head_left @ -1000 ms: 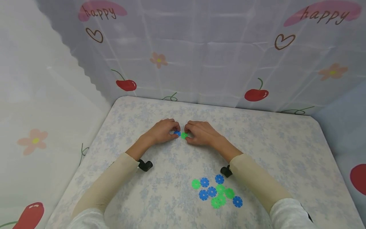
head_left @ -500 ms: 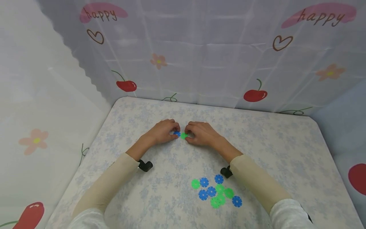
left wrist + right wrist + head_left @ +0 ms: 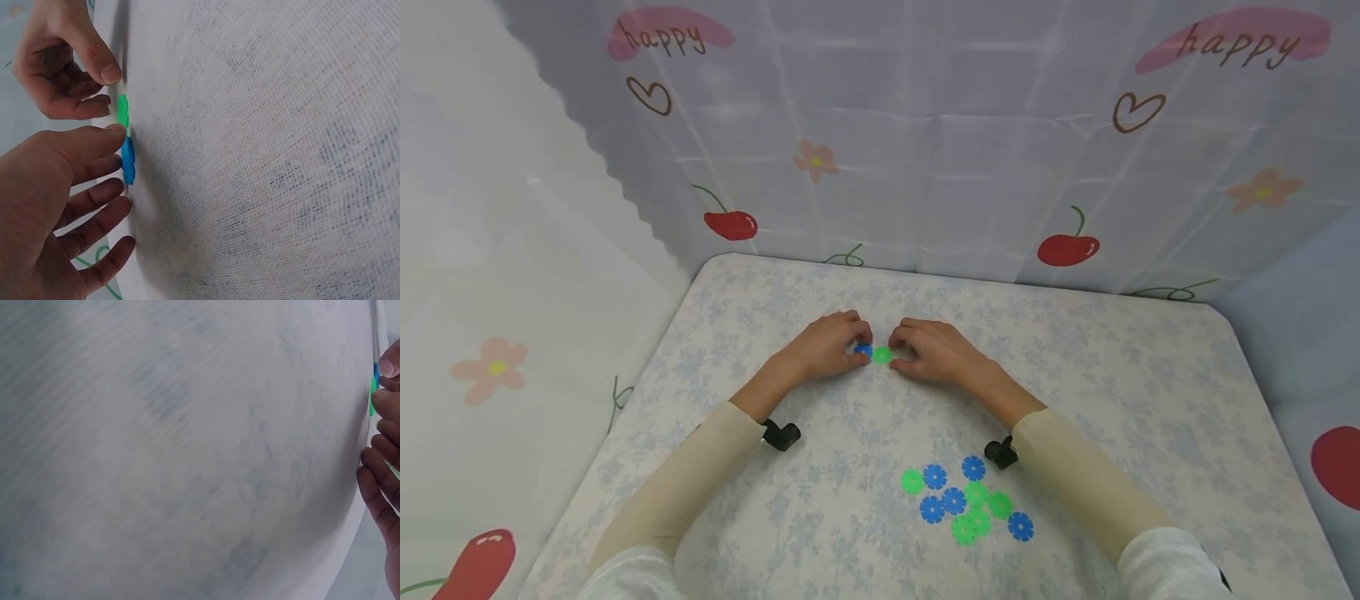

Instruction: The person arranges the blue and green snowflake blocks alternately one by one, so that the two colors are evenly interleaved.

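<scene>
Two notched plastic snowflake discs meet edge to edge between my hands, a blue disc (image 3: 864, 351) on the left and a green disc (image 3: 882, 356) on the right. My left hand (image 3: 831, 346) pinches the blue disc between thumb and forefinger; in the left wrist view the thumb lies near the joint of the blue disc (image 3: 129, 161) and the green disc (image 3: 123, 112). Just right of the green disc is my right hand (image 3: 936, 352), its thumb and fingers parted, and the left wrist view shows a small gap to the disc. How far the notches interlock is too small to tell.
Several loose blue discs (image 3: 953, 501) and green discs (image 3: 1001, 506) lie in a cluster nearer the front, some overlapping. Beneath everything is a table (image 3: 820, 517) with a pale floral cloth. A printed curtain (image 3: 917, 142) hangs along the back edge.
My right hand has drawn slightly right, off the green disc, and its fingers have parted. The green disc stays beside the blue one. My left hand has hardly moved.
</scene>
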Demonstrator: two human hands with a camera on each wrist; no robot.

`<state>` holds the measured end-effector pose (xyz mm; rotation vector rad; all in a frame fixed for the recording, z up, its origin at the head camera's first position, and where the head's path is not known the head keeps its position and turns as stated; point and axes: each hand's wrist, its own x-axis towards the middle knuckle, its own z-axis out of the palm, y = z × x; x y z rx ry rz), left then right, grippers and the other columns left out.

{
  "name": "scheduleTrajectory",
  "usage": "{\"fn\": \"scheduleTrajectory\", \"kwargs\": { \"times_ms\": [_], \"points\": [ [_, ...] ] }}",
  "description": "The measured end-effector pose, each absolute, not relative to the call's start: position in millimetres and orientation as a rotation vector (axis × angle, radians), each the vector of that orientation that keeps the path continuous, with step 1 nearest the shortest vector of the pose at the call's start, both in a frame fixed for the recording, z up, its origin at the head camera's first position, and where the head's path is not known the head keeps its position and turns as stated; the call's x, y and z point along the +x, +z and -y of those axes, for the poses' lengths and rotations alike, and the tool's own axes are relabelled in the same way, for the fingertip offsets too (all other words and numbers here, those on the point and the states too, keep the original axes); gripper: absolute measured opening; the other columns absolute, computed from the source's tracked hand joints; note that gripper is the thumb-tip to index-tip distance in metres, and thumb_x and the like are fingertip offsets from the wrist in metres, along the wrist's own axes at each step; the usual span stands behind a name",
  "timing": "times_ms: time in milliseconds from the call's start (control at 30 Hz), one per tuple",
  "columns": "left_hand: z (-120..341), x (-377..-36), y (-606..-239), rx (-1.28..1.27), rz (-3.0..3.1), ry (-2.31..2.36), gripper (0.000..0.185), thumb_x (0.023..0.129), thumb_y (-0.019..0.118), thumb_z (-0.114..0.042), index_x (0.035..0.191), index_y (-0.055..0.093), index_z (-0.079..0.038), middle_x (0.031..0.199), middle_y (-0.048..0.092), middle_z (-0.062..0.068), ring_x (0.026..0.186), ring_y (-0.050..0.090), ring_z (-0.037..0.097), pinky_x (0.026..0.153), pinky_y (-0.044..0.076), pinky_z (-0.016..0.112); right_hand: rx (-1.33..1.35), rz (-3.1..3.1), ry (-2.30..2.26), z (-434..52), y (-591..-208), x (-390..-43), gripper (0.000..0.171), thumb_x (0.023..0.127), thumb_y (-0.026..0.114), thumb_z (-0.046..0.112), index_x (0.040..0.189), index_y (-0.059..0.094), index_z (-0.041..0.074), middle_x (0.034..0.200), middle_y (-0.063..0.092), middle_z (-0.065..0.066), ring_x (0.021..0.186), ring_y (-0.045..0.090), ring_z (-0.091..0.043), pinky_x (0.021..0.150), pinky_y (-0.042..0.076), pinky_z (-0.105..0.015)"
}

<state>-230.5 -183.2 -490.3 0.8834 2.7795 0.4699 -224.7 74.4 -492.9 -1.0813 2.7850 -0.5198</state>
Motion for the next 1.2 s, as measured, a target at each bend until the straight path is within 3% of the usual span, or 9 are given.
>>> {"fn": "scheduleTrajectory", "kwargs": {
  "times_ms": [167,667,1200],
  "points": [
    [180,-228,-489,0.874,-2.799,0.461,0.029,0.101,0.077,-0.042,0.122,0.073,-0.023,0.119,0.064,-0.002,0.109,0.062,0.021,0.096,0.054,0.045,-1.094,-2.796,-0.547,-87,-493,-216,0.022,0.102,0.077,0.032,0.12,0.077,0.019,0.112,0.072,0.003,0.087,0.062,-0.011,0.079,0.054,-0.034],
    [167,-228,-490,0.926,-2.797,0.444,0.026,0.101,0.077,-0.04,0.123,0.076,-0.028,0.119,0.067,-0.002,0.107,0.06,0.021,0.094,0.05,0.045,-1.107,-2.788,-0.659,-127,-492,-179,0.017,0.1,0.078,0.029,0.115,0.078,0.02,0.11,0.073,0.006,0.087,0.064,-0.007,0.081,0.057,-0.034],
    [168,-229,-491,0.928,-2.766,0.514,0.018,0.101,0.077,-0.037,0.115,0.077,-0.026,0.119,0.068,-0.001,0.107,0.062,0.024,0.096,0.05,0.049,-1.11,-2.551,-0.735,-180,-485,-116,0.01,0.1,0.079,0.024,0.11,0.078,0.027,0.11,0.071,0.015,0.099,0.067,-0.007,0.088,0.058,-0.034]
  ]
}}
